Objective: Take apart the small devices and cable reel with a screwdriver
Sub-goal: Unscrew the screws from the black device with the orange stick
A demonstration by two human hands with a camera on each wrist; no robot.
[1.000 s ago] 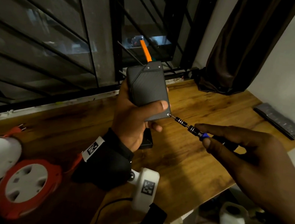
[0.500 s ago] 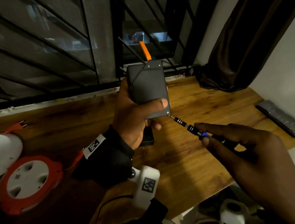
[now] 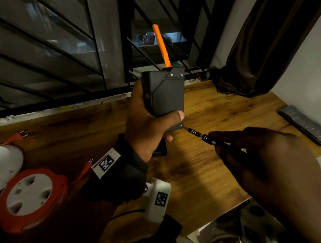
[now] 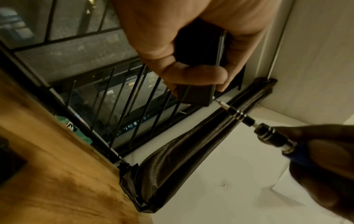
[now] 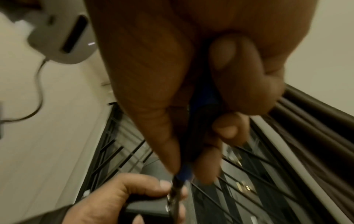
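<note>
1. Right hand (image 3: 282,172) pinches the screwdriver (image 3: 204,135) handle between thumb and fingers.
2. Its tip meets a screw at the lower corner of the black device (image 3: 164,93), just beside the left thumb.
3. Left hand (image 3: 145,123) wraps the device upright above the table (image 3: 210,168).
4. Cable reel (image 3: 31,196) lies well left of both grips.

Table (image 3: 210,168): varnished wood, visible grain, slight sheen. Black box (image 3: 167,94) above the table: matt textured plastic, small metal screws. Screwdriver (image 3: 204,135): ridged shiny metal shaft, blue plastic handle. Cable reel (image 3: 31,192) at table's left end: smooth red and white plastic. Curtain (image 3: 266,43): dark glossy cloth.
</note>
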